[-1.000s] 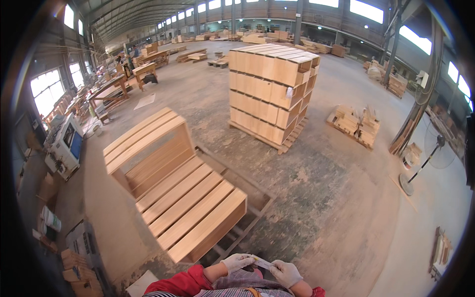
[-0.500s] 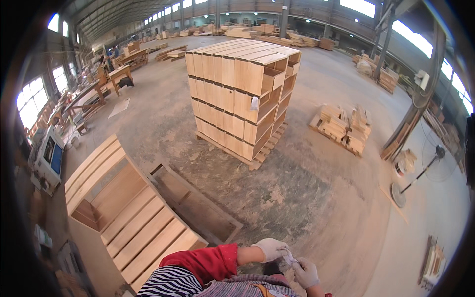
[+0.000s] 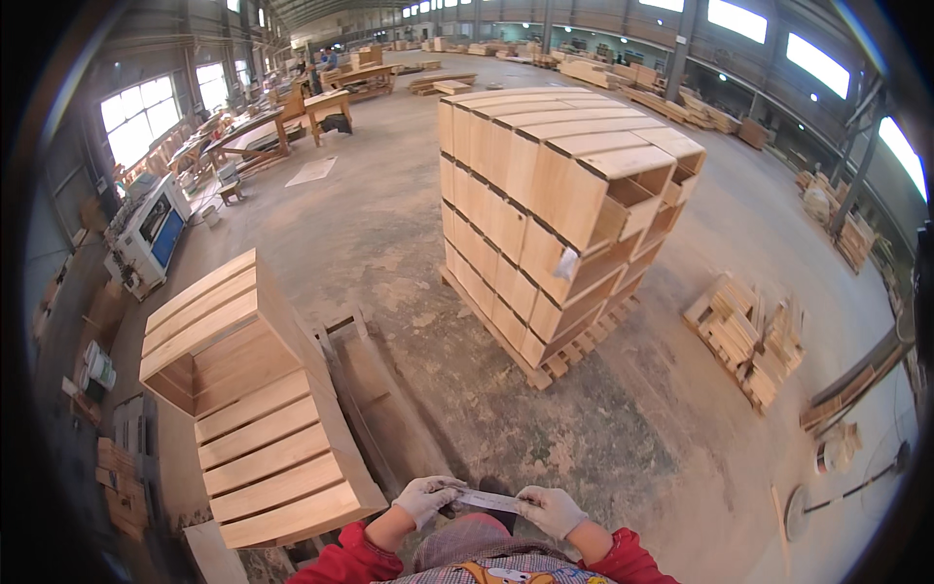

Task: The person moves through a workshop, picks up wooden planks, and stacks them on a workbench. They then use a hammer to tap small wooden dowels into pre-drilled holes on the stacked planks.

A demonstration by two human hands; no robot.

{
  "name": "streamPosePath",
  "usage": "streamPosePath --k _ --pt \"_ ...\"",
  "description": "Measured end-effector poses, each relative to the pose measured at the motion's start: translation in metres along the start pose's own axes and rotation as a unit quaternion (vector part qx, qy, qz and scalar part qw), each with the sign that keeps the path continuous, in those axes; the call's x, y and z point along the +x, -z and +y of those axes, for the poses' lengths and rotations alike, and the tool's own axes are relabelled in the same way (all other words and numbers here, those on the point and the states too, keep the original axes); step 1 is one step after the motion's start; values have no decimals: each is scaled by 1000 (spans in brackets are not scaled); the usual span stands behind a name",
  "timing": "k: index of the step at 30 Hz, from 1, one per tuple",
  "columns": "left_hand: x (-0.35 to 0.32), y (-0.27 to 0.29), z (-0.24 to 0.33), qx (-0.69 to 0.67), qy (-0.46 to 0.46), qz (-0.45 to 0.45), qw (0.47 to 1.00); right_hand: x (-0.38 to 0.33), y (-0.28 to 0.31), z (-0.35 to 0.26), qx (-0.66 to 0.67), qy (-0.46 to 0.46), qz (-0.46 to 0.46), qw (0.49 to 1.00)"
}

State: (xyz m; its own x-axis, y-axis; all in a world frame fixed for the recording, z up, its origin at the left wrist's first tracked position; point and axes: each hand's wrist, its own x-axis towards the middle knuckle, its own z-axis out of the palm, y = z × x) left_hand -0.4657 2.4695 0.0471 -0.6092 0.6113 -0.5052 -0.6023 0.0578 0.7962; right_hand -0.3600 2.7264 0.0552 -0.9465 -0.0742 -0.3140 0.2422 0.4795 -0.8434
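Both my hands wear white gloves and are close to my body at the bottom of the view. A narrow white strip, like paper or tape, stretches between them. Its left end is pinched by my left hand, its right end by my right hand. To the left of my hands stands a group of pale wooden drawer boxes, laid side by side, one with its open side showing. Ahead rises a tall stack of similar wooden boxes on a pallet, with a small white slip on its side.
A low wooden frame lies on the floor beside the left boxes. Cut wood pieces sit on a pallet at right, with a standing fan nearer. A white and blue machine and workbenches line the left.
My view has turned left, so the stack appears farther right. My hands have drawn apart, and the white strip, bunched between them before, is now stretched out straight.
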Motion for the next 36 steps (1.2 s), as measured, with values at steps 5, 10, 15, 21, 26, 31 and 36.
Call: streamPosePath --k 5,10,15,21,26,31,36 --pt "86 31 76 -31 -10 68 997 106 77 -2 -31 -19 -34 999" --pt "178 57 159 22 -59 19 998 222 135 10 65 -59 -25 996" --pt "247 89 227 46 -80 62 994 344 179 2 133 -81 -82 984" --pt "312 156 268 -70 -87 207 972 540 214 -13 -19 48 -200 978" --pt "337 213 280 -16 -157 354 922 694 204 -104 -237 194 -308 901" --pt "343 258 305 -55 -147 500 852 794 146 -215 -351 341 -317 813" --pt "366 335 355 -34 -120 514 849 851 53 -264 -56 327 -537 775"
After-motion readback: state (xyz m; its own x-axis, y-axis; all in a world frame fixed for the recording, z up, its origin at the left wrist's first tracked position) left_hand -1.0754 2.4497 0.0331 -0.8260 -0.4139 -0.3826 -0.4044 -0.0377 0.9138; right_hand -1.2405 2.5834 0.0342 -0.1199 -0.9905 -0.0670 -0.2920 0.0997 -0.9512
